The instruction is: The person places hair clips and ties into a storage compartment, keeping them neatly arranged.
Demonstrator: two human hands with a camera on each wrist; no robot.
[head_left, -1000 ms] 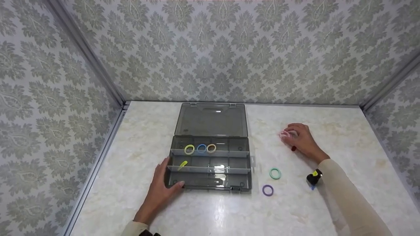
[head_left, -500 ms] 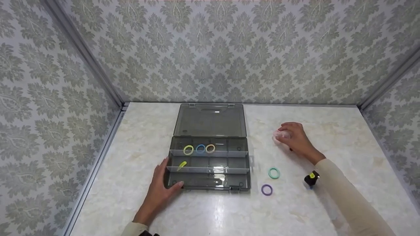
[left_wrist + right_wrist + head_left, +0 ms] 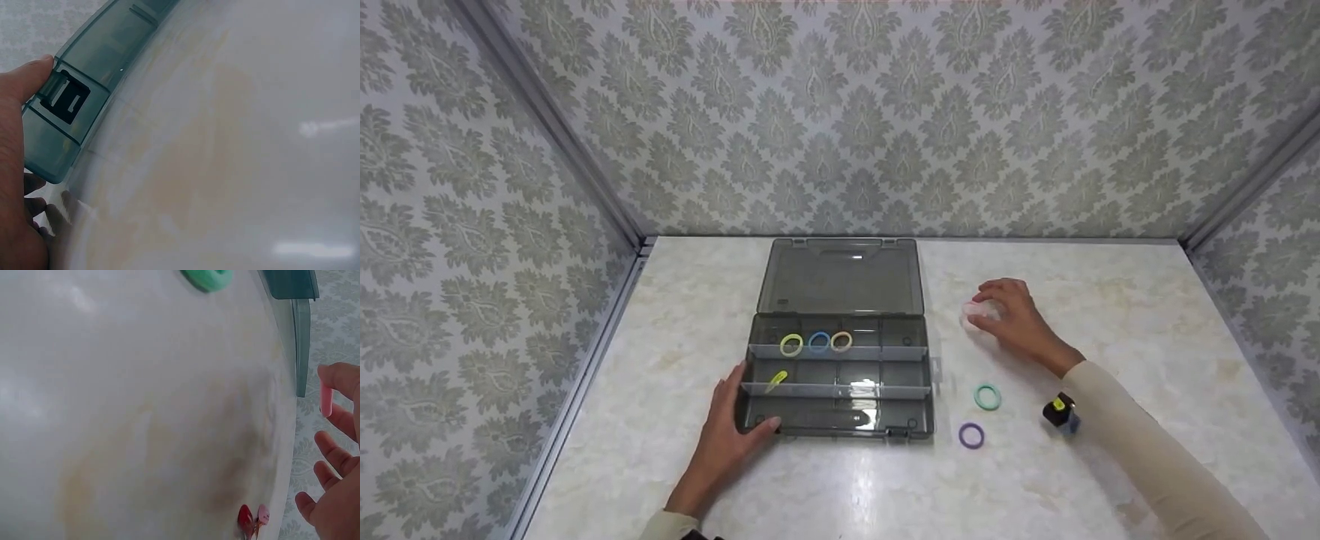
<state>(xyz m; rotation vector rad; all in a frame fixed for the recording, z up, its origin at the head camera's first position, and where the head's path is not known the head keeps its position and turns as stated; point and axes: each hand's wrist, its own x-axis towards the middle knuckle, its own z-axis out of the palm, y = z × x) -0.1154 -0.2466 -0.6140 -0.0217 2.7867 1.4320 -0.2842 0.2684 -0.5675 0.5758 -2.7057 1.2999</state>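
Observation:
My right hand pinches a pink hair tie between thumb and forefinger, off to the right of the box; the other fingers are spread and bent. In the head view the pink ring looks blurred. A smoky see-through compartment box lies with its lid folded back. At its left front corner my left hand grips it, thumb on the front wall and fingers along the left side. Yellow, blue and peach hair ties sit in the back row, and a yellow snap clip in the middle row.
A green hair tie and a purple hair tie lie on the table right of the box. In the right wrist view, red and pink hair clips lie near the hand. Patterned walls close off the table's back and sides.
My right hand has moved left toward the box, carrying the pink hair tie away from the spot where a red clip showed under it. The left hand and the box keep their place.

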